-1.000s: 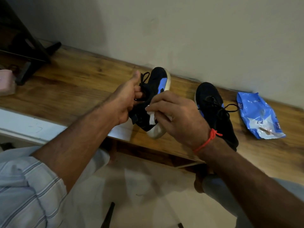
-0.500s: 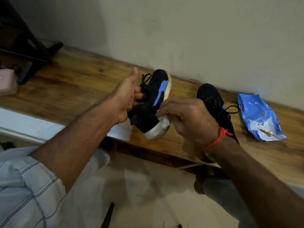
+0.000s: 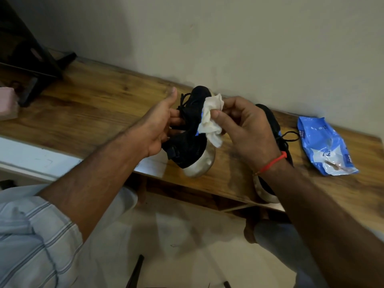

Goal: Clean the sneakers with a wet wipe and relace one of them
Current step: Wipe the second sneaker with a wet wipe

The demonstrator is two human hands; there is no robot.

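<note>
**Head view: wipe lifted off the sneaker's side**

I am holding the black knit sneaker with a blue side stripe and white sole (image 3: 187, 146) above the wooden bench (image 3: 87, 113) — my left hand (image 3: 160, 125) is gripping it by the laces, thumb sticking up. Its long axis is running from heel near me to toe toward the wall, sole facing right. My right hand (image 3: 247, 129) is pinching the crumpled white wet wipe (image 3: 211, 119) just beside the stripe — the nearer hand for the next swipe, I judge.

No legible text on blue packet (image 3: 326, 145)
</note>
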